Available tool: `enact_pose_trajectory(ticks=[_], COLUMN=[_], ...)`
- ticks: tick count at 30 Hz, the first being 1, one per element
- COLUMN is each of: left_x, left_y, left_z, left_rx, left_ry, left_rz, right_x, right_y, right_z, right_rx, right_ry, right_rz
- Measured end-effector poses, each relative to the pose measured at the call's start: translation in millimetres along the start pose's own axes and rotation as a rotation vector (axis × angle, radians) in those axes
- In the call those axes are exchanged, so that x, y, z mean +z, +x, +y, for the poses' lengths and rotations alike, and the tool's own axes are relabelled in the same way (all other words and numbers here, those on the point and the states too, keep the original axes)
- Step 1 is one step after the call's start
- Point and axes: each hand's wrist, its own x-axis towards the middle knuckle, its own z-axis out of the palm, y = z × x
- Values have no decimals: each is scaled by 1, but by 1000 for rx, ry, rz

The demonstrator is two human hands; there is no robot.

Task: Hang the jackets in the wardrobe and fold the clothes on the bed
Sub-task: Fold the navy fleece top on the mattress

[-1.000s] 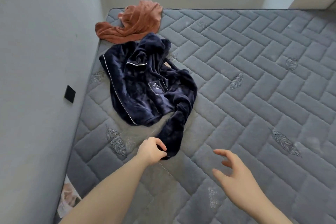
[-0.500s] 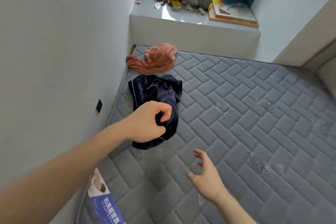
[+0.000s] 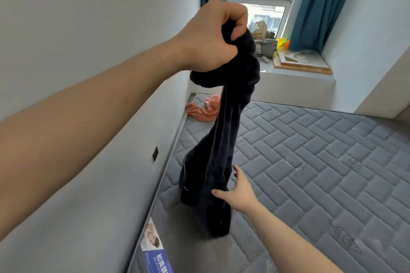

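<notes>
A dark navy plush garment point(image 3: 224, 139) with thin white piping hangs in a long bunch above the grey quilted mattress point(image 3: 310, 173). My left hand point(image 3: 213, 35) grips its top end in a fist, raised high near the left wall. My right hand point(image 3: 237, 188) reaches in low with fingers spread and touches the lower part of the hanging cloth. An orange garment point(image 3: 199, 111) lies crumpled at the mattress's far left corner, partly hidden behind the navy one.
A grey wall point(image 3: 88, 29) runs along the left of the bed. Beyond the mattress a window ledge point(image 3: 299, 73) holds a wooden frame, bags and toys, with teal curtains point(image 3: 315, 2) either side. A printed label point(image 3: 155, 252) sits on the mattress's near left edge.
My left hand has lifted the navy garment off the mattress and high up. My right hand has moved forward to touch its lower part. The view has tilted upward.
</notes>
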Motion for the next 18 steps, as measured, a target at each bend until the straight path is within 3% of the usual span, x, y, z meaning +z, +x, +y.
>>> enact_pose_trajectory(ticks=[5,9,12,14,16,18], left_x=[-25,-32,-27,-14,13,51], left_y=[10,-13,-44,-64,-84,-110], left_z=[0,-55,-107,-126,-122,-104], left_rx=[53,-206,-552,-659,-550,-410], left_ry=[34,204,423,614,660,483], left_rz=[101,100,-142,-349,-469,-552], right_x=[14,-32,-70,-89,-103,-113], right_y=[-11,-17,-22,-24,-28,-32], right_z=[-12,-36,-71,-98,-123,-141], right_rx=[-24,-62,-93,-92,-38,12], right_ry=[15,163,320,504,695,822], right_rz=[-16,153,198,185,173,157])
